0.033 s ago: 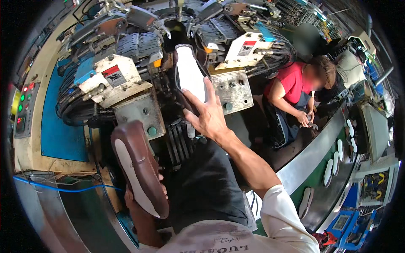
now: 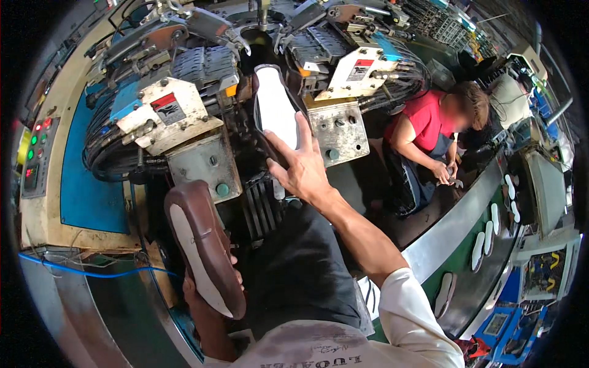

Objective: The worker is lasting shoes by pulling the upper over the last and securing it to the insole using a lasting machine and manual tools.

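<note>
Machinery (image 2: 175, 116) fills the far side, with a lit control panel (image 2: 40, 156) at its left; on the right, a co-worker (image 2: 420, 126) in red stands by a green belt (image 2: 464, 244) carrying pale soles (image 2: 478, 250). Between the two halves of the machine sits the far shoe (image 2: 275, 98), white underside up. Over its lower end lies the right hand (image 2: 307, 175), its grip loose, fingers spread across the white face and not wrapped round it. Lower left, near the lap, the left hand (image 2: 190, 289) has a closed grip around the brown shoe (image 2: 213, 248), held at a slant with its pale underside showing.

Fingers seem most at risk: were the machine to close while they lie there, they could be pinched. Uneven pressure might tip the far shoe askew. Smooth brown sides could let the other slip from one hand, or scuff if it knocked the metal plate (image 2: 199, 168) just beyond it.

Red-topped labels (image 2: 168, 110) with dark pictures mark both white covers, apparently hand warnings. Dark lettering, upside down, crosses the wearer's pale shirt (image 2: 307, 342).
</note>
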